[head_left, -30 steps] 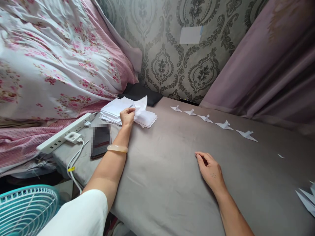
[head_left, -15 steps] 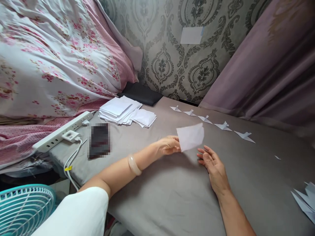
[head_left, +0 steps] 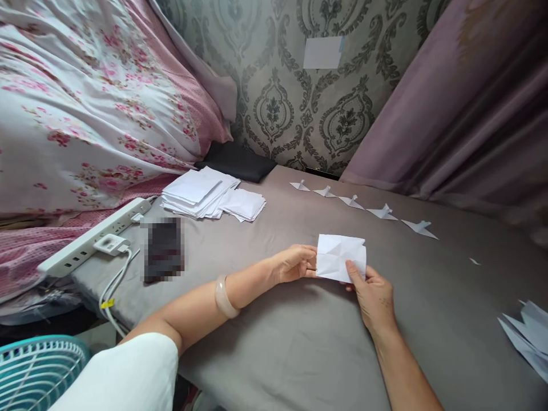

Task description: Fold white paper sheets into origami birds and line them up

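Over open cloth (head_left: 274,348), right hand (head_left: 375,297) pinches paper (head_left: 336,254); left hand (head_left: 295,262) (grip unclear) at edge.

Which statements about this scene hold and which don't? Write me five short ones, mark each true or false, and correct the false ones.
1. The right hand holds a creased white paper. True.
2. A bracelet is worn on the right arm. False: it is on the left forearm.
3. Five small folded papers form a row on the grey cloth. True.
4. The turquoise fan is at the picture's right edge. False: it is at the lower left.
5. The larger paper stack lies to the picture's left of the smaller paper stack. True.
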`<control>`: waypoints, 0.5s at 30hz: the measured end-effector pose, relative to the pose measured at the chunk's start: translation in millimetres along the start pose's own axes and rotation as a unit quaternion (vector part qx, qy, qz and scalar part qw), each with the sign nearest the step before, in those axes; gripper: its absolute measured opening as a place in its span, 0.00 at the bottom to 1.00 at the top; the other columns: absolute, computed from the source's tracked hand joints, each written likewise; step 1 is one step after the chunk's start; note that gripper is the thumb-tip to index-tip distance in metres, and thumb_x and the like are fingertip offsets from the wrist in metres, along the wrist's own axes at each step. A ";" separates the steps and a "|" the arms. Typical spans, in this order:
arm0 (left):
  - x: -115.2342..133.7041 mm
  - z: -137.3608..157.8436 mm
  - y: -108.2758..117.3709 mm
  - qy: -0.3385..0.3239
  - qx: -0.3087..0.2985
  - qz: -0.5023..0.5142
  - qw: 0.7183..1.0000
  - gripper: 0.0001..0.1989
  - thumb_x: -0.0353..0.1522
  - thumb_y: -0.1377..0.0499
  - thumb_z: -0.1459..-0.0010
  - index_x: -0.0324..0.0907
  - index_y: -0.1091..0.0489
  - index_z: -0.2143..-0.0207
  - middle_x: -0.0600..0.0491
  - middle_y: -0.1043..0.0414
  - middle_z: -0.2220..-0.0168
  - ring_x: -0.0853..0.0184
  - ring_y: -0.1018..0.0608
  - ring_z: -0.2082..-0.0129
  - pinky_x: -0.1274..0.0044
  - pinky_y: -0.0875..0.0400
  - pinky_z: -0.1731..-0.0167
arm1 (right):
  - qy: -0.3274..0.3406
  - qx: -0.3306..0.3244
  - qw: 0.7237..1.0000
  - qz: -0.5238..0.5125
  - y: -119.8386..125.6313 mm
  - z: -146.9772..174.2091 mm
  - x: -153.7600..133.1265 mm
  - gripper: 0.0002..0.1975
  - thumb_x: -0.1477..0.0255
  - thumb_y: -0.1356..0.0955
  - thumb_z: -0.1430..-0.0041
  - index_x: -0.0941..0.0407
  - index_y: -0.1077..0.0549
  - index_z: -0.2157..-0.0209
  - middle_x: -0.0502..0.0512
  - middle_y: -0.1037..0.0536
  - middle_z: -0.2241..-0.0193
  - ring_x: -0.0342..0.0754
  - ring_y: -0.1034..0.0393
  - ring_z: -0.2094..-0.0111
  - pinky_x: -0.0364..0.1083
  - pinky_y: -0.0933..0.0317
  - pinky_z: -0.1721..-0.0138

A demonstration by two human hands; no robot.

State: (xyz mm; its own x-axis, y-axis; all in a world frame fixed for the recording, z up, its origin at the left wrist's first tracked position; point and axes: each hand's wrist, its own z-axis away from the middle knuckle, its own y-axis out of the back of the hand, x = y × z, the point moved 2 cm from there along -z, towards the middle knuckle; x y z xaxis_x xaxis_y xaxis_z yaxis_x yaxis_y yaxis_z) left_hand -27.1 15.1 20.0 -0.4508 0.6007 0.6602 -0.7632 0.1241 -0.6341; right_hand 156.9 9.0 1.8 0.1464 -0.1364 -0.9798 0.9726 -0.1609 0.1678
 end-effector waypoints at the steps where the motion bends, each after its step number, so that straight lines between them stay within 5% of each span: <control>1: -0.3 0.4 0.2 -0.009 0.018 -0.003 1.000 0.13 0.21 0.38 0.59 0.35 0.28 0.66 0.48 0.23 0.69 0.70 0.22 0.71 0.78 0.27 0.66 | 0.004 -0.014 1.000 0.004 -1.6 1.6 -0.9 0.22 0.54 0.28 0.54 0.60 0.23 0.68 0.52 0.24 0.79 0.45 0.33 0.79 0.43 0.38 0.79; 6: -5.8 -0.5 2.7 -0.058 0.081 -0.032 0.994 0.18 0.33 0.29 0.59 0.36 0.26 0.65 0.48 0.23 0.66 0.69 0.22 0.71 0.78 0.28 0.67 | 0.031 -0.064 0.997 -0.014 -7.4 9.3 -6.1 0.20 0.53 0.29 0.51 0.58 0.24 0.73 0.50 0.24 0.81 0.45 0.33 0.79 0.42 0.39 0.78; 15: -3.3 1.5 6.0 -0.087 0.094 -0.105 0.986 0.19 0.42 0.32 0.55 0.36 0.27 0.69 0.49 0.25 0.72 0.68 0.23 0.71 0.77 0.30 0.67 | 0.042 -0.089 0.995 -0.019 -4.9 11.0 -7.9 0.22 0.52 0.33 0.47 0.57 0.26 0.78 0.51 0.26 0.84 0.45 0.34 0.80 0.43 0.40 0.79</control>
State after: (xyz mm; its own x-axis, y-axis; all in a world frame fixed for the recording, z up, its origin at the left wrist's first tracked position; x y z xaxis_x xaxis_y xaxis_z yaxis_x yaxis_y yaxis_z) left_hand -30.9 12.7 14.7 -0.3334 0.4298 0.8391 -0.9133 0.0736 -0.4006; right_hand 149.0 0.1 9.9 0.1153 -0.0497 -0.9921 0.9933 0.0128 0.1148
